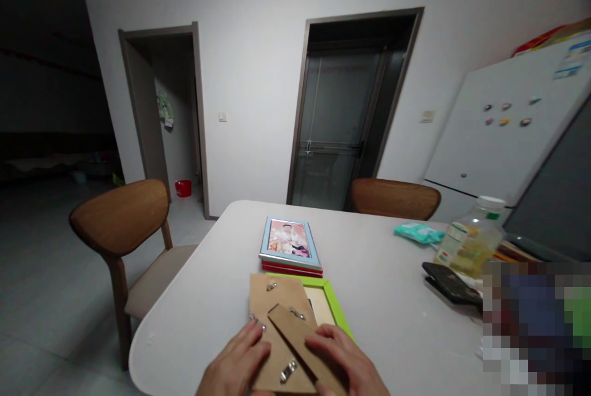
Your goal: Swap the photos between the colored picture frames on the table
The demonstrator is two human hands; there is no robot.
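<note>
A brown backing board (277,347) with metal clips and a stand flap (300,337) lies partly over a lime green frame (333,303) at the table's near side. My left hand (237,362) rests at the board's left edge, fingertips near a clip. My right hand (348,359) has its fingers on the stand flap at the right. Just beyond lies a light blue picture frame (289,243) with a pink picture, stacked on red frames (295,270).
On the white table (207,310), a teal packet (419,233), a bottle of yellow liquid (475,236) and a dark phone (450,284) sit at the right. Wooden chairs (122,214) stand at the left and far side. A blurred patch covers the lower right corner.
</note>
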